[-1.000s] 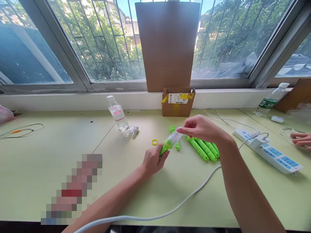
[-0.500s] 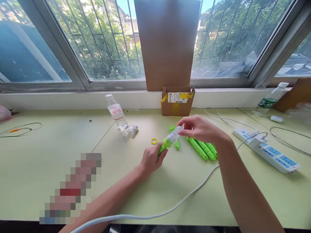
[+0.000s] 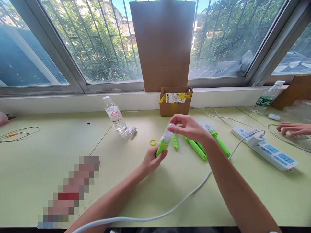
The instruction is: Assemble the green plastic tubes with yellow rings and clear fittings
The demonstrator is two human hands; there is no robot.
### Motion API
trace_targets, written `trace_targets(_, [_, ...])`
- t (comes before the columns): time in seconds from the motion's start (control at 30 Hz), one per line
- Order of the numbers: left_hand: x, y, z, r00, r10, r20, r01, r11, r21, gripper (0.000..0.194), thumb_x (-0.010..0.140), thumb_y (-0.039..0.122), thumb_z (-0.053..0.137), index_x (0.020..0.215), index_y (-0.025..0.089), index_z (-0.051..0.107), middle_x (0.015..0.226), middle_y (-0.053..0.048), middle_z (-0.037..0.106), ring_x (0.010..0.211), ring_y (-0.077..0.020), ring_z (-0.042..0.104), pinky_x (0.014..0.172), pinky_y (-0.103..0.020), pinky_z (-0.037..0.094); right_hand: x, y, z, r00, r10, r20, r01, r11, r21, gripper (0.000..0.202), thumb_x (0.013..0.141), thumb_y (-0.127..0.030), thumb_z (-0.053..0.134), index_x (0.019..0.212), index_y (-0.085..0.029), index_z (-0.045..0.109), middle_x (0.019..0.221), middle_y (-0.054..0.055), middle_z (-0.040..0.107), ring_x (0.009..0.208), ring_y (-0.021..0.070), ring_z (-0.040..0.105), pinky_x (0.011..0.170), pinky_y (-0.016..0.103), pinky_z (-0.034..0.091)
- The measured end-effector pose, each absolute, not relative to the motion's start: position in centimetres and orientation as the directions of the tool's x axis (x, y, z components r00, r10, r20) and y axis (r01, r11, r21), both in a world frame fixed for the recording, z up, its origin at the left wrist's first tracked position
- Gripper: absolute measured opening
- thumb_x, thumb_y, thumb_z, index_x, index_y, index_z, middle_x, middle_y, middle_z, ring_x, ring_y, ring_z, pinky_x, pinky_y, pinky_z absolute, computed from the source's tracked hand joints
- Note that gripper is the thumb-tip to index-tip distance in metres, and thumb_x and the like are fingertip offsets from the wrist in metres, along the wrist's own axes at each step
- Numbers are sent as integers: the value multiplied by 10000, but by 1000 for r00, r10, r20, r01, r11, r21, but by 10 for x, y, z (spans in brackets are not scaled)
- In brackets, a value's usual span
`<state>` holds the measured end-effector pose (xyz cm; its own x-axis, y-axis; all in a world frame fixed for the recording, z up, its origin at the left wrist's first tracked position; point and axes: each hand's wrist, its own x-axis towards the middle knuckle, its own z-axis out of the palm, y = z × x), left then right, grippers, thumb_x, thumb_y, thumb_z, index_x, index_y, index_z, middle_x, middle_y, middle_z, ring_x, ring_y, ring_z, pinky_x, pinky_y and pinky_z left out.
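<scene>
My left hand [image 3: 152, 159] is wrapped round the green handle of a tube [image 3: 164, 141] with a clear plastic top. The fingers of my right hand [image 3: 183, 124] pinch the upper end of that clear top. Just left of the tube, a yellow ring [image 3: 153, 142] lies on the table. A short green piece [image 3: 175, 142] lies right behind the tube. Beneath and beyond my right wrist are several green handles [image 3: 196, 149], partly covered by the arm; one at the right [image 3: 222, 145] has a clear top.
A labelled bottle [image 3: 115, 114] stands behind clear plastic pieces [image 3: 128, 132]. Against the sill is a cardboard box [image 3: 176, 103]. At right lie a power strip [image 3: 267, 149] and another person's hand [image 3: 293, 128]. A white cable [image 3: 155, 219] crosses in front, over my left forearm.
Both my hands and the tube have shifted slightly left, and the tube stands more upright. Clear-topped handles now show beyond my right wrist. Another person's hand has appeared at the right edge.
</scene>
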<state>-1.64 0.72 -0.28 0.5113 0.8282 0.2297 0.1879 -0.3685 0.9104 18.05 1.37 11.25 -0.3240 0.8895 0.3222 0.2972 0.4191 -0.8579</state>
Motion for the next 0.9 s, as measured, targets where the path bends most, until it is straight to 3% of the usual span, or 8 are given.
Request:
trace_targets(0.17, [-18, 2, 6, 796, 598, -97, 23, 130, 991, 390, 787, 418, 562, 524, 180, 400, 429, 43, 389, 349, -66, 351, 377, -228, 276, 149, 18, 97, -444, 829, 339, -183, 286, -940, 309, 689, -455, 725, 730, -174, 603, 841, 40, 649, 801, 169, 613, 727, 307, 494])
trace_targets(0.33, [-23, -2, 9, 925, 300, -234, 92, 422, 902, 404, 671, 350, 643, 459, 187, 342, 383, 70, 288, 299, -58, 287, 312, -209, 156, 133, 13, 89, -566, 745, 354, -502, 29, -864, 418, 693, -463, 714, 526, -187, 448, 478, -42, 533, 435, 118, 528, 510, 283, 477])
trace_targets(0.4, [-22, -4, 11, 915, 310, -258, 114, 417, 902, 421, 686, 329, 633, 454, 186, 312, 374, 73, 280, 303, -50, 273, 324, -206, 147, 131, 10, 90, -545, 749, 378, -563, 7, -827, 464, 751, -417, 675, 466, -191, 388, 378, -76, 417, 345, 82, 426, 462, 255, 434])
trace_targets(0.53, [-13, -7, 12, 754, 613, -236, 155, 183, 971, 389, 768, 315, 558, 501, 187, 307, 384, 75, 303, 335, -46, 270, 374, -212, 178, 127, 7, 90, -381, 868, 318, -561, 57, -826, 445, 780, -288, 646, 441, -190, 376, 345, -88, 353, 319, 64, 357, 433, 235, 391])
trace_targets(0.63, [-7, -5, 6, 496, 865, -79, 299, -84, 950, 375, 790, 310, 501, 516, 187, 276, 424, 74, 258, 395, -44, 222, 415, -219, 166, 119, 10, 84, -132, 962, 241, -545, 132, -828, 419, 751, -264, 649, 435, -192, 383, 345, -86, 363, 316, 68, 368, 432, 240, 400])
trace_targets(0.73, [-6, 0, 3, 253, 956, 148, 473, -256, 843, 363, 755, 267, 512, 520, 181, 249, 474, 65, 239, 467, -52, 201, 451, -226, 146, 110, 15, 77, 134, 976, 173, -550, 218, -806, 417, 746, -264, 630, 420, -195, 379, 332, -84, 354, 303, 70, 361, 409, 238, 387])
trace_targets(0.8, [-10, 4, 5, 297, 943, 149, 466, -279, 840, 347, 764, 291, 519, 534, 178, 284, 482, 62, 273, 474, -55, 230, 455, -219, 170, 109, 16, 75, 170, 971, 170, -557, 237, -796, 417, 748, -259, 622, 417, -195, 376, 332, -82, 354, 303, 71, 359, 410, 240, 387])
trace_targets(0.9, [-19, 10, 14, 606, 790, -93, 316, -131, 940, 342, 781, 380, 536, 567, 178, 363, 462, 60, 363, 425, -61, 334, 442, -208, 261, 117, 17, 78, 7, 975, 223, -604, 182, -776, 410, 751, -253, 621, 430, -194, 372, 346, -85, 356, 312, 69, 354, 433, 246, 397])
